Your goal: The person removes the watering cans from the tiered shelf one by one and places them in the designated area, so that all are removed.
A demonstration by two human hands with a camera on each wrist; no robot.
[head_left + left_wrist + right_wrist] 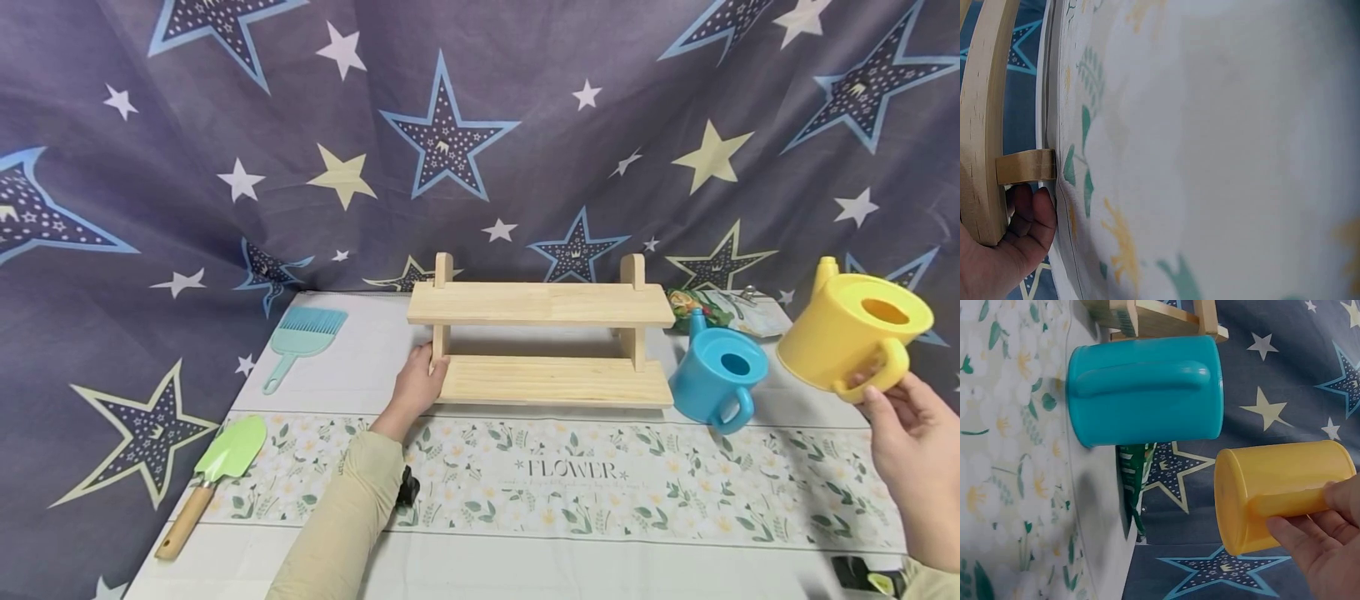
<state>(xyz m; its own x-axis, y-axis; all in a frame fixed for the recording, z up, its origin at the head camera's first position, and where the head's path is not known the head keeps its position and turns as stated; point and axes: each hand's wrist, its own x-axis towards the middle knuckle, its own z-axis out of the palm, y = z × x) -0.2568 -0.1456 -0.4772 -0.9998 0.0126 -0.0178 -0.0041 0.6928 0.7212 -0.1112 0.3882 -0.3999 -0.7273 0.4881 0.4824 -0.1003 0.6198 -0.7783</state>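
A yellow watering can (847,333) is held up at the right by my right hand (911,442), which grips its handle. In the right wrist view the yellow can (1285,481) is in the air with thumb and fingers about the handle. My left hand (418,385) grips the left end of the lower board of a two-tier wooden shelf (540,304). From the left wrist, its fingers (1038,219) curl under the board's end, beside a short wooden foot (1025,167). A blue watering can (716,379) stands just right of the shelf.
A green-bladed trowel (225,454) with a wooden handle lies at the table's left edge. Behind it is a light blue brush and dustpan (303,333). Printed packets (731,310) lie at the back right. A floral runner (555,479) crosses the table; a starry curtain (525,150) hangs behind.
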